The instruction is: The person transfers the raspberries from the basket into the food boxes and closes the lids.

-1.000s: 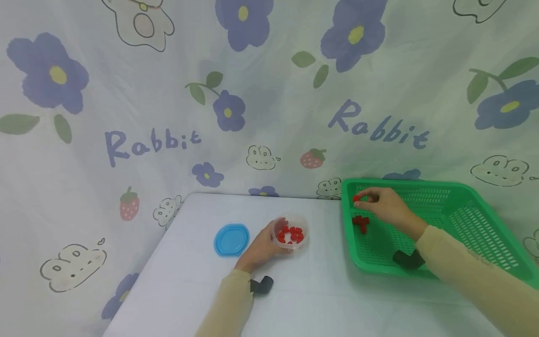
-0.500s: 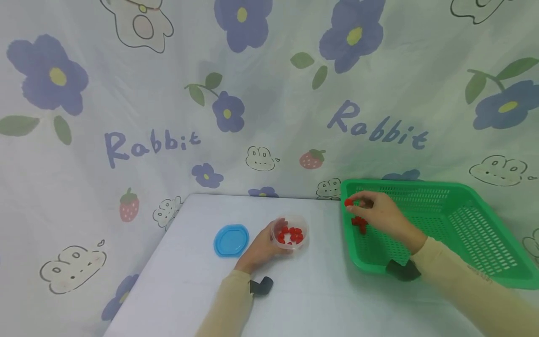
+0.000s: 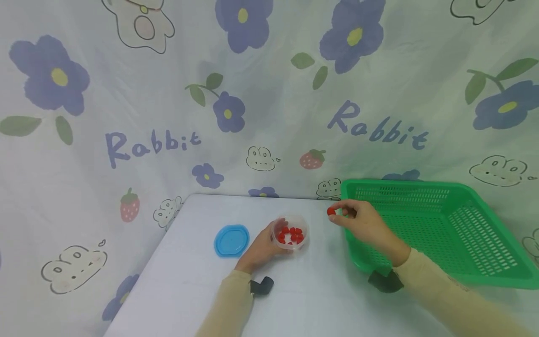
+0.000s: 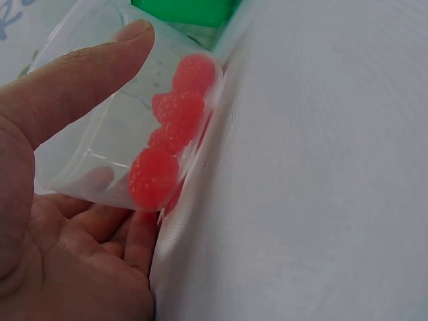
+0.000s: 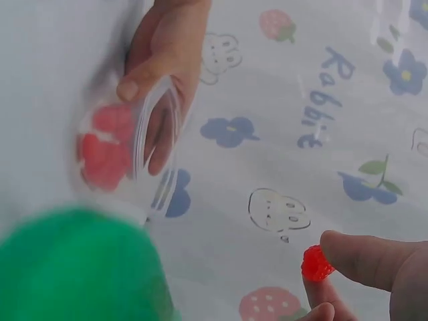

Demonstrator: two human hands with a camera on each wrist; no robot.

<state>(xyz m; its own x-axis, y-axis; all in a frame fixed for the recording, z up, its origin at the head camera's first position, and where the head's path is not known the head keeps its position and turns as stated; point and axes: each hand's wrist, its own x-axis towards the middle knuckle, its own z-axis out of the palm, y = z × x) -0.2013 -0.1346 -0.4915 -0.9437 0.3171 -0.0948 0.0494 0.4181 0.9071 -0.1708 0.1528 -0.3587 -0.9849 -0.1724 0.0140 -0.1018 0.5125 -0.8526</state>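
Note:
My left hand (image 3: 262, 248) curls round a clear plastic tub (image 3: 304, 229) standing on the table, thumb on one side and fingers on the other. Several red raspberries (image 4: 179, 120) lie at the bottom of the tub, which has no lid on. Between thumb and fingertip my right hand (image 3: 365, 225) pinches one raspberry (image 5: 317, 263). That hand is at the left rim of the green basket (image 3: 425, 281), with the berry just outside it and to the right of the tub. The right hand and forearm hide the basket's left part in the head view.
A blue lid (image 3: 231, 240) lies on the white table (image 3: 303, 304) to the left of the tub. The basket takes up the right side. Behind the table hangs a printed curtain (image 3: 269, 93).
My right hand has moved left from inside the basket to past its rim, carrying the raspberry. My left hand and the tub have stayed in place.

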